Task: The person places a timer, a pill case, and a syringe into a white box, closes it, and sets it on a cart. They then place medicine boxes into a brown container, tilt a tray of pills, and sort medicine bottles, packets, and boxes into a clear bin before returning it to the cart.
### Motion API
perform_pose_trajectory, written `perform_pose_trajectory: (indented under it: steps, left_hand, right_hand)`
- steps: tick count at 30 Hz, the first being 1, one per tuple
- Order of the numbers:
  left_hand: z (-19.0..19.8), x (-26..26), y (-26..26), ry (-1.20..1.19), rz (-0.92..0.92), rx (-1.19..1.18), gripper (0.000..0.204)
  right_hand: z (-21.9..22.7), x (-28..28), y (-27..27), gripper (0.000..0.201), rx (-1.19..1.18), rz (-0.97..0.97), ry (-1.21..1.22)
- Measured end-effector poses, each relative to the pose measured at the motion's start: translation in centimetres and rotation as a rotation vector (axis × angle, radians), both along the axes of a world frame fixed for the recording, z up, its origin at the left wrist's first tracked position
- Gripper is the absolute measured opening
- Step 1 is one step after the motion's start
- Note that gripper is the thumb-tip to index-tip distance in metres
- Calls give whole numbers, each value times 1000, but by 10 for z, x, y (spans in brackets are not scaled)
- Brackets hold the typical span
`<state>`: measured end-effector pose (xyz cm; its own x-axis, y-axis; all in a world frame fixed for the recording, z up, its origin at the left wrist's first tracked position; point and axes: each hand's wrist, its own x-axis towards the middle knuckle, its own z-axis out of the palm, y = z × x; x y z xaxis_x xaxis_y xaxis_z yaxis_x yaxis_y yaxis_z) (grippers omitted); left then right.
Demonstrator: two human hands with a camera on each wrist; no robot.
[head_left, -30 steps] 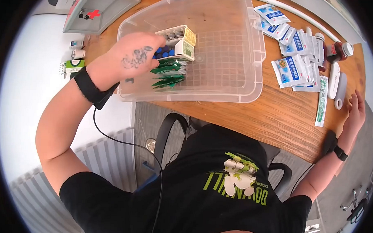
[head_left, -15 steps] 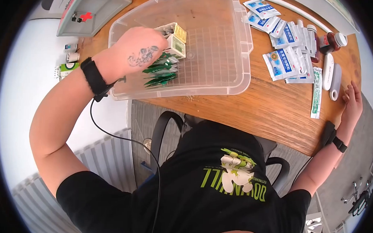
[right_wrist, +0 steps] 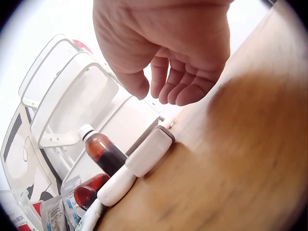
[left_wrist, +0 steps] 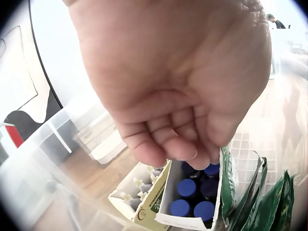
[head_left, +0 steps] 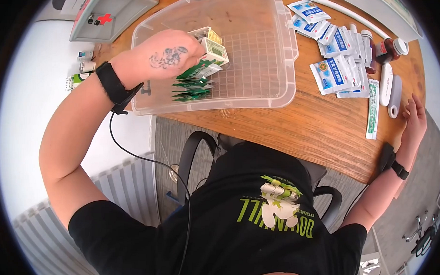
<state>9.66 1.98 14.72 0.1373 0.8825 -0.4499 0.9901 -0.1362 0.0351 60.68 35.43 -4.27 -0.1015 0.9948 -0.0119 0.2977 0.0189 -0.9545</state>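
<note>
My left hand point(head_left: 169, 55) is over the left part of the clear plastic bin point(head_left: 260, 101), fingers curled down at the end of a white box point(left_wrist: 180, 221) of blue-capped bottles point(left_wrist: 186, 187). The left wrist view shows its fingertips at the box's top edge; their exact contact is partly hidden. A second box point(left_wrist: 127, 192) with pale dividers stands beside it, and green packets point(head_left: 191, 89) stand on the other side. My right hand point(head_left: 414, 120) hangs loosely bent by the table's right edge, holding nothing, near a white and grey device point(right_wrist: 149, 151).
Blue-and-white packets point(head_left: 334, 76), brown bottles point(head_left: 391, 50) and a slim green-and-white packet point(head_left: 372, 109) lie right of the bin. A grey case with a red cross point(head_left: 104, 19) is at the back left. A cable point(head_left: 132, 151) trails from the left wrist.
The left hand first moved onto the blue-capped bottles, then a little right; the box beneath it has shifted and turned slightly. A green packet beside it leans more. The right hand has stayed about still.
</note>
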Motion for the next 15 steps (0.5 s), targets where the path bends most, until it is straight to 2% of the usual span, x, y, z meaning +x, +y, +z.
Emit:
perform_pose_trajectory:
  steps: [5,8,11,15]
  left_hand:
    - [-2,7,3,-81,70,47,15]
    - [-14,5,4,-81,-24,159,14]
    - [-12,12,4,-39,33,189,15]
    - [-11,25,3,63,133,305,29]
  right_hand:
    - [7,-10,-9,31,17,-20,-40]
    - [4,-6,-6,31,5,-4,-15]
    - [3,-6,-7,31,1,-5,-7]
    - [7,-9,-10,31,-6,-16,-37]
